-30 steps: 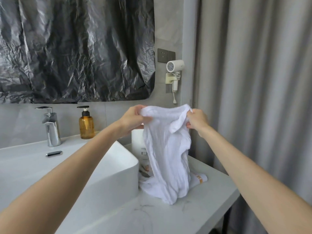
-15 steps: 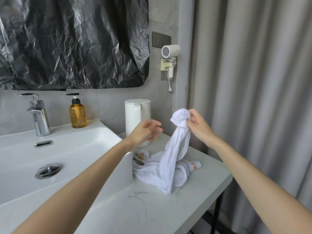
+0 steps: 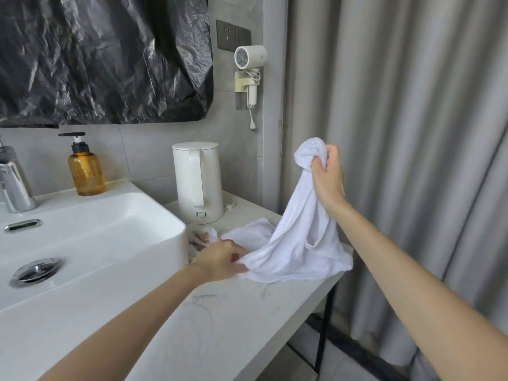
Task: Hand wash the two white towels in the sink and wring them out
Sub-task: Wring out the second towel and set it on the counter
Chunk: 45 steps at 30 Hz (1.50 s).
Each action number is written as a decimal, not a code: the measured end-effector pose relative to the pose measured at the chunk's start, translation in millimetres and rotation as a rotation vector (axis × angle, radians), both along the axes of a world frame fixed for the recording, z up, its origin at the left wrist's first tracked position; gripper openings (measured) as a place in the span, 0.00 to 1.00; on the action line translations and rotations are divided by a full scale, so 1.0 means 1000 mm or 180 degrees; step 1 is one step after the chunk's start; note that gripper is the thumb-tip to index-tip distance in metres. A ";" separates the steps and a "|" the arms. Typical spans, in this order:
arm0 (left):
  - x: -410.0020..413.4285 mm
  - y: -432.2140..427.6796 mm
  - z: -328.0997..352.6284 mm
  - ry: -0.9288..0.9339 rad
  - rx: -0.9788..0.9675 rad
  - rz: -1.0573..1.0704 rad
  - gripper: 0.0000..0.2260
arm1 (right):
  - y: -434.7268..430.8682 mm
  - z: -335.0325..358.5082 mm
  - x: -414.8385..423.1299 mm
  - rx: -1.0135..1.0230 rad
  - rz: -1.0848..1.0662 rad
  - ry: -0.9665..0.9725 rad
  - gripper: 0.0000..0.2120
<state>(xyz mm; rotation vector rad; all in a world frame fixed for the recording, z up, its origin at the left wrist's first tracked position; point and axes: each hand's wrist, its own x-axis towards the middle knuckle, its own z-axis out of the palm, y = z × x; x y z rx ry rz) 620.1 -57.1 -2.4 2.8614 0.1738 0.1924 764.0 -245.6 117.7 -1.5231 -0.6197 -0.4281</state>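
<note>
My right hand (image 3: 327,177) is shut on the bunched top of a white towel (image 3: 299,237) and holds it up above the counter; the towel's lower part drapes onto the counter. My left hand (image 3: 220,259) is down on the counter and pinches the towel's lower left edge. Behind it lies more white cloth (image 3: 253,232), which may be the second towel, partly hidden. The white sink (image 3: 154,215) stands to the left, dry-looking, with a chrome drain (image 3: 35,270).
A white kettle (image 3: 198,182) stands behind the towels. An amber soap bottle (image 3: 85,166) and chrome tap (image 3: 13,185) sit on the sink's back rim. A hairdryer (image 3: 248,67) hangs on the wall. The counter edge (image 3: 316,295) and grey curtain (image 3: 412,133) are at the right.
My left hand let go of the towel's top, dropped to the counter and took the lower edge. My right hand kept the top, now bunched. The view tilted down.
</note>
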 end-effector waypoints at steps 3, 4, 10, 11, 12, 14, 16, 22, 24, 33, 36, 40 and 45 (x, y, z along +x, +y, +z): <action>0.004 0.010 0.017 -0.0370 -0.0288 0.0215 0.09 | -0.008 -0.002 0.002 -0.0270 0.0037 0.0106 0.06; 0.006 0.010 0.031 -0.0640 -0.0383 0.0261 0.09 | -0.010 -0.002 0.000 -0.0329 0.0206 0.0164 0.07; 0.031 0.000 0.127 -0.1839 -0.0339 0.0042 0.09 | -0.008 0.000 -0.013 -0.0614 0.1590 0.0763 0.13; 0.033 -0.005 0.142 -0.1950 -0.0327 -0.0042 0.09 | -0.008 0.002 -0.014 -0.0679 0.1818 0.0777 0.19; 0.036 -0.011 0.156 -0.2053 -0.0295 -0.0127 0.09 | -0.006 0.006 -0.017 -0.0811 0.1896 0.0722 0.23; 0.039 -0.025 0.184 -0.2175 -0.0185 -0.0196 0.08 | 0.001 0.016 -0.025 -0.1046 0.1665 0.0436 0.18; 0.037 -0.035 0.203 -0.2349 -0.0120 -0.0173 0.11 | 0.007 0.031 -0.030 -0.0808 0.1035 0.0195 0.10; 0.018 -0.048 0.195 -0.2534 -0.0426 0.0198 0.06 | 0.002 0.076 -0.036 -0.0415 0.0910 -0.0275 0.05; 0.009 -0.052 0.190 -0.2315 -0.0633 0.0256 0.08 | 0.002 0.078 -0.040 -0.0673 0.0786 -0.0452 0.13; -0.011 -0.041 0.174 -0.0564 -0.2067 0.0413 0.03 | -0.004 0.072 -0.043 -0.1537 0.0005 -0.1063 0.05; -0.011 -0.029 0.167 -0.0488 -0.2528 0.0302 0.06 | -0.003 0.067 -0.037 -0.1658 -0.0252 -0.1123 0.04; -0.012 -0.017 0.169 -0.0810 -0.1702 0.0127 0.10 | 0.001 0.058 -0.027 -0.1716 -0.0618 -0.1090 0.02; -0.013 -0.011 0.166 -0.1024 0.0262 0.0393 0.08 | 0.006 0.062 -0.034 -0.1455 -0.0651 -0.1084 0.10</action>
